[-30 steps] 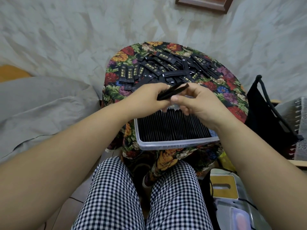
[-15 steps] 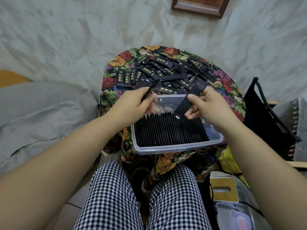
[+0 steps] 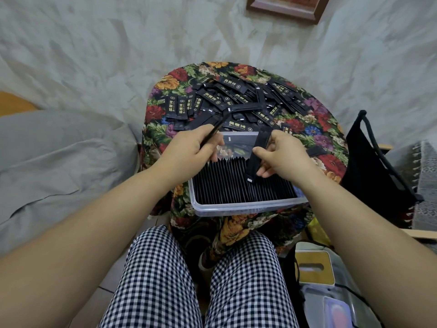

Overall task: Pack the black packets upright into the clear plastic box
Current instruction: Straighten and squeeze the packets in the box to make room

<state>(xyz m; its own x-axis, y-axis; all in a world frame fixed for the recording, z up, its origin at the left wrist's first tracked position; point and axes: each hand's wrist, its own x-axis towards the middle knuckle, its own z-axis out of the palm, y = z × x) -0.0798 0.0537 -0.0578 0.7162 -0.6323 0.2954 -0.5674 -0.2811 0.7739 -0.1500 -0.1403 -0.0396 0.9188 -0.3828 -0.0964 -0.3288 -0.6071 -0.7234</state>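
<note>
Many loose packets (image 3: 236, 98): heaped across the far half of the table (image 3: 163, 114).
Box (image 3: 236, 207): at the table's near edge, with a row of upright packets (image 3: 227, 185) filling its near part.
Left hand (image 3: 189, 150): fingers curled round a thin packet (image 3: 214, 130) seen edge-on, above the box's far left corner.
Right hand (image 3: 287, 155): thumb and fingers pinch a tilted packet (image 3: 257, 155), its lower end down at the row.

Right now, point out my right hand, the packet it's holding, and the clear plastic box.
right hand (image 3: 286, 155), head view, back of the hand.
packet (image 3: 262, 141), head view, upper half above the thumb.
clear plastic box (image 3: 236, 209), head view, near front wall.
</note>
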